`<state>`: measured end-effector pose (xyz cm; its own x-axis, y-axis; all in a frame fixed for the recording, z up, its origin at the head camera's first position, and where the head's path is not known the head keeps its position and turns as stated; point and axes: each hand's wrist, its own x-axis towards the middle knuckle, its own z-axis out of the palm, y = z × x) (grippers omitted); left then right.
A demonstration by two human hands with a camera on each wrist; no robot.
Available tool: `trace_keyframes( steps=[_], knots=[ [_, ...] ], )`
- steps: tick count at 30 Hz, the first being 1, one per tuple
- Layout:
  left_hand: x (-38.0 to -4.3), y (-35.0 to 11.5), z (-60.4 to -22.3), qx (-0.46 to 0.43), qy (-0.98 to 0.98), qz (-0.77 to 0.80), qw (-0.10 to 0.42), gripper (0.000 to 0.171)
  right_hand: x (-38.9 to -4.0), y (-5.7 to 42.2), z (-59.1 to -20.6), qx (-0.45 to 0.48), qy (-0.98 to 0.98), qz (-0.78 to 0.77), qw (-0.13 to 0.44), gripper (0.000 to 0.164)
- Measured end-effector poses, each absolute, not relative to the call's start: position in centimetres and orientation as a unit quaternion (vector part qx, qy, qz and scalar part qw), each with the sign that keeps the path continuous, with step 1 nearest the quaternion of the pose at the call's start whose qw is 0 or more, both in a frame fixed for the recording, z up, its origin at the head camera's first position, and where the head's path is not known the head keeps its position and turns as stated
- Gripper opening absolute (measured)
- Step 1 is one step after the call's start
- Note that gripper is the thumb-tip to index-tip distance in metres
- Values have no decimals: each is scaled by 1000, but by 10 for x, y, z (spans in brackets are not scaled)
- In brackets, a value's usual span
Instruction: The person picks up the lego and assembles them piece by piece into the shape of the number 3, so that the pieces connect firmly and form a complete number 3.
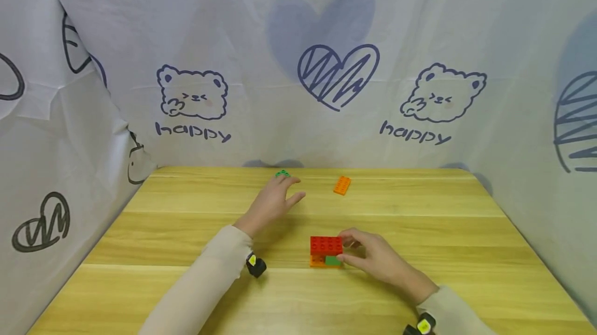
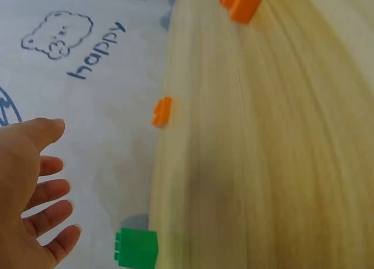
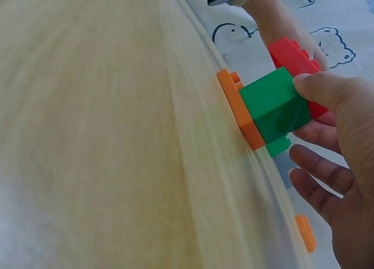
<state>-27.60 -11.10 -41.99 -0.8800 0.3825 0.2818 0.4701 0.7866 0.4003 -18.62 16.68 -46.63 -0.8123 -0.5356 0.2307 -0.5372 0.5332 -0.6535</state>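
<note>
A small stack of toy building bricks stands on the table: an orange plate [image 3: 241, 108] at the bottom, a green brick [image 3: 274, 102] on its right part, and a red plate [image 1: 326, 245] across the top. My right hand [image 1: 380, 257] pinches the stack from its right side, thumb on the green brick and fingers behind. At the far side, my left hand [image 1: 272, 200] reaches forward with fingers spread and holds nothing. Just beyond its fingertips is a loose green brick [image 2: 138, 248], partly hidden by the hand in the head view.
A loose orange plate [image 1: 342, 185] lies near the table's far edge, right of my left hand. The wooden table [image 1: 186, 241] ends at a white curtain [image 1: 261, 117] printed with hearts and bears, which also hangs along both sides.
</note>
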Motion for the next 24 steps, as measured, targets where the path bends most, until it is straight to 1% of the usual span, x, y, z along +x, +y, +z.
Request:
trace_keyframes(
  steps=[11,17,24],
  knots=[
    [-307,-116,-433,-179,-957,-199,113,58,-185,167,-463,308,-874,375,-3,43],
    [-322,-118,-441,-135,-968,-189,97,62,-185,167,-464,307,-876,372,-2,44],
    [-333,-121,-448,-96,-973,-195,78,63,-186,167,-465,310,-873,376,0,42]
  ],
)
